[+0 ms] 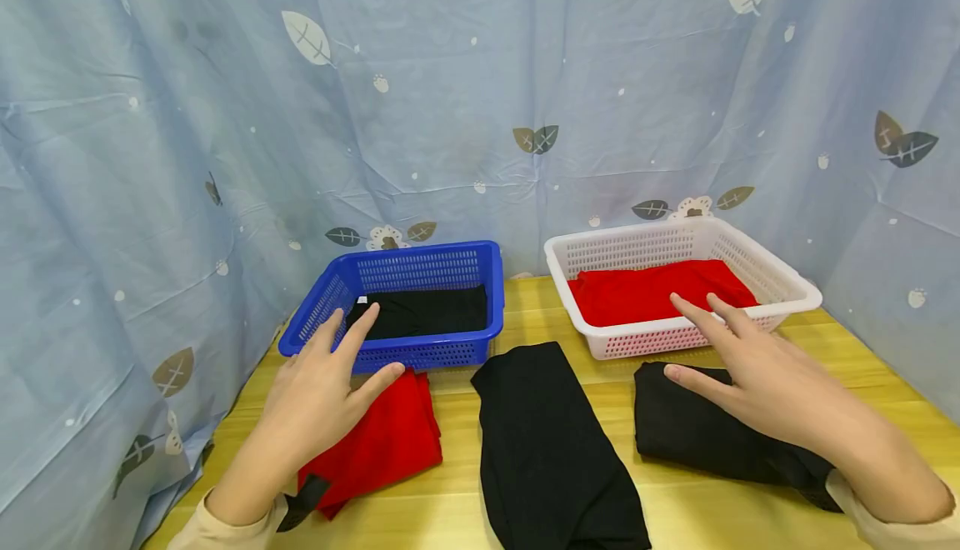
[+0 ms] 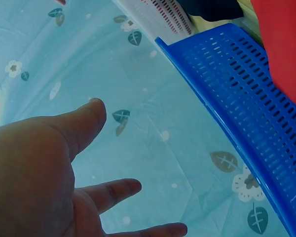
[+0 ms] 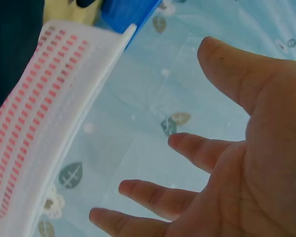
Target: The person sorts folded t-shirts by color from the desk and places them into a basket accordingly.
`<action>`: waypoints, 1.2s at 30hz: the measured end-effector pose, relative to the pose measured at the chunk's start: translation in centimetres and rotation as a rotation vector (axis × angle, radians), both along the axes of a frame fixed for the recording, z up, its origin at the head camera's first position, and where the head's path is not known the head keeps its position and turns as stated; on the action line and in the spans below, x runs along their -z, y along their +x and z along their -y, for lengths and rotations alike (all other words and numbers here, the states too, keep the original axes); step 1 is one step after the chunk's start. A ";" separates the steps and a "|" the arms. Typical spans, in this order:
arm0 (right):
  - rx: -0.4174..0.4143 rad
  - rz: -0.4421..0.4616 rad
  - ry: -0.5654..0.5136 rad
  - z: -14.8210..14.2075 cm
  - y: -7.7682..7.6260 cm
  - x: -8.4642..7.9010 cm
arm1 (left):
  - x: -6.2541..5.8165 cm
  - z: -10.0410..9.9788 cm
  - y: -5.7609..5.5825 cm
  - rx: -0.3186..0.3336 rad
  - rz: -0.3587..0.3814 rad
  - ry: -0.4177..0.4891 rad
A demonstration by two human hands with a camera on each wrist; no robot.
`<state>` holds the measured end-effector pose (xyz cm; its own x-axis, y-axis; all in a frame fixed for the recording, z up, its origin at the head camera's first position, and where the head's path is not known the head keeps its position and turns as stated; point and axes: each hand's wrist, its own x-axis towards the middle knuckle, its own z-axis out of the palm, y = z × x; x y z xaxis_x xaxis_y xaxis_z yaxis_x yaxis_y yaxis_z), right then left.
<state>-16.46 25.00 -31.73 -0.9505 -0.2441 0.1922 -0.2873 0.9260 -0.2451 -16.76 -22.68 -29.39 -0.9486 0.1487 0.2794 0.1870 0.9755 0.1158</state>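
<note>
From my end I see both hands released, fingers spread, grasping nothing. The left hand [image 1: 311, 396] is above the red cloth [image 1: 393, 442], by the desk's [image 1: 459, 500] left edge; the right hand [image 1: 787, 383] is over the right black cloth [image 1: 697, 433], toward the right edge. Between them lies the middle black cloth [image 1: 551, 450], lengthwise toward the near edge. Along the far edge stand the blue basket [image 1: 420, 356] on the left, with a black piece [image 1: 435, 310] inside, and the white basket [image 1: 622, 346] on the right, with a red piece [image 1: 630, 296].

I judge the cloths light, soft and limp, hard to damage but quick to unfold. I'd take each at its folded edges, fingers underneath and thumb on top, gripping every layer together.
</note>
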 end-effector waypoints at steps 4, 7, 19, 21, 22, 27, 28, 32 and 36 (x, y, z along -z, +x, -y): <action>-0.058 -0.006 -0.026 1.3 -0.4 -0.1 | 0.1 0.9 0.2 0.003 0.010 0.022; -0.109 -0.008 -0.066 2.3 -0.6 -0.3 | 0.3 1.7 0.4 0.006 0.038 0.053; -0.270 0.088 -0.171 7.5 -2.3 -1.2 | 1.1 5.3 0.6 -0.021 0.160 0.115; -0.294 0.137 -0.198 8.3 -2.7 -1.4 | 1.3 5.8 0.7 -0.024 0.163 0.125; -0.310 0.159 -0.209 8.7 -3.0 -1.4 | 1.5 6.1 0.7 -0.023 0.165 0.129; -0.399 0.251 -0.266 10.6 -4.2 -1.4 | 2.1 7.6 0.6 -0.019 0.224 0.177; -0.420 0.268 -0.276 11.0 -4.5 -1.4 | 2.2 7.9 0.5 -0.023 0.244 0.186; -0.461 0.346 -0.308 12.7 -5.5 -1.2 | 2.6 8.9 0.6 -0.040 0.304 0.218; -0.496 0.400 -0.322 14.5 -6.3 -0.9 | 3.3 9.8 0.7 -0.060 0.356 0.237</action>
